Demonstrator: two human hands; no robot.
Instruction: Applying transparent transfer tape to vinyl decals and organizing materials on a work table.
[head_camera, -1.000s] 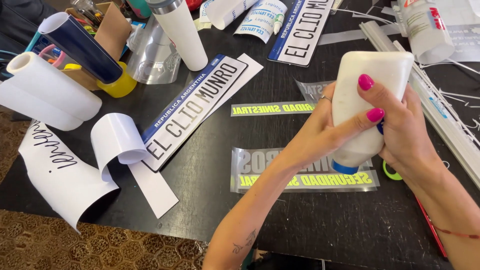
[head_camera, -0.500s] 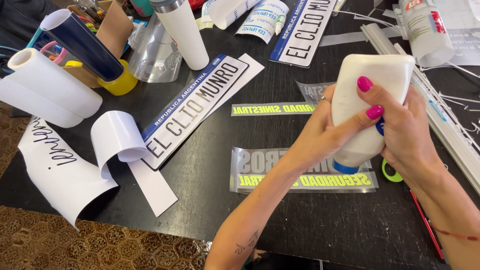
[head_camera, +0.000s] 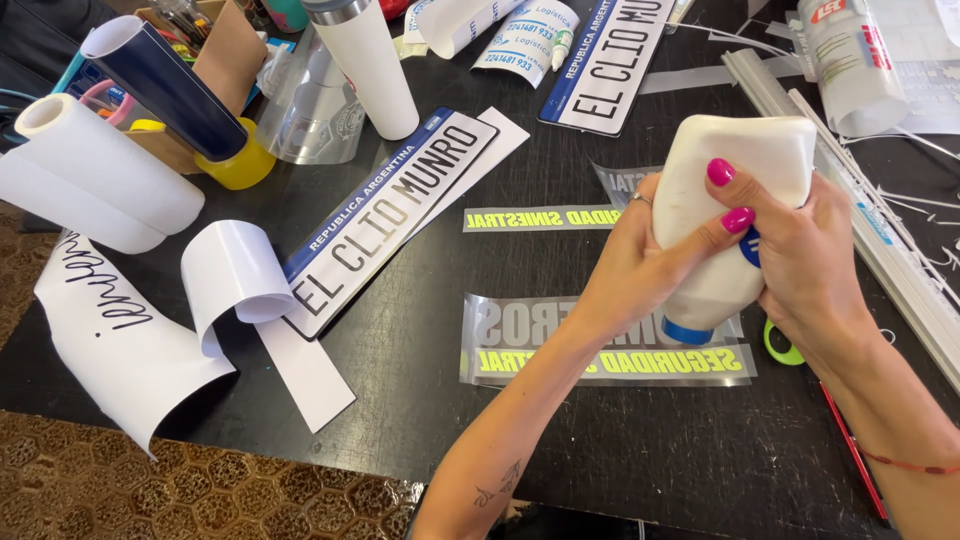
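Both hands, left hand (head_camera: 625, 265) and right hand (head_camera: 800, 265), clasp the inverted white bottle (head_camera: 735, 215), blue cap down, above the transfer sheet (head_camera: 520, 345). Hazard: over-squeezing could flood the sheet and dark bench (head_camera: 400, 400); a slipping grip could drop the bottle.

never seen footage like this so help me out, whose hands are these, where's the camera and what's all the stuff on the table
There is no machine here. A camera worn on a person's head looks down at their own two bare hands. The left hand and right hand together grip a white plastic bottle, tipped with its blue cap downward. Below lies a black table holding clear sheets with yellow lettering, a long white plate-shaped sign, white paper rolls and a white tumbler.
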